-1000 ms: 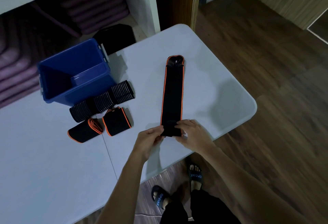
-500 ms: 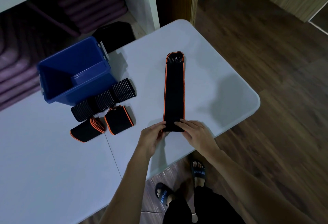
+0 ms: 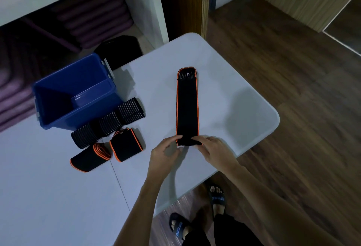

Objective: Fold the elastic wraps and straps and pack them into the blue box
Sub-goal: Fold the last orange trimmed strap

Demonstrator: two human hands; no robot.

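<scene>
Pinching the near end of a long black wrap [image 3: 187, 107] with both hands, I am at the start of folding or rolling it. My left hand [image 3: 166, 153] has thumb and fingertips closed on the wrap's near left corner. My right hand [image 3: 213, 151] lays its fingers over the near right corner, thumb tucked under as far as I can tell, so both grips are closed on the fabric and neither hand is free.

The wrap lies flat on the white surface [image 3: 234, 109]. Its long axis runs straight away from me, with the near end just inside the surface's front edge. The far end is rounded, shows a ribbed patch, and points toward the back. Orange piping runs down both long sides.

I judge the step in hand to be the first fold of this wrap. The next move calls for turning the near end over, away from me, and keeping the orange edges lined up so the bundle stays square.

Off to my left lie two folded orange-edged wraps [image 3: 127, 145] and a striped strap [image 3: 109, 122], side by side. The strap rests against the front wall of the blue box [image 3: 58, 97]. The box stands open, and I can see none of the wraps inside it, so packing looks still ahead.
</scene>
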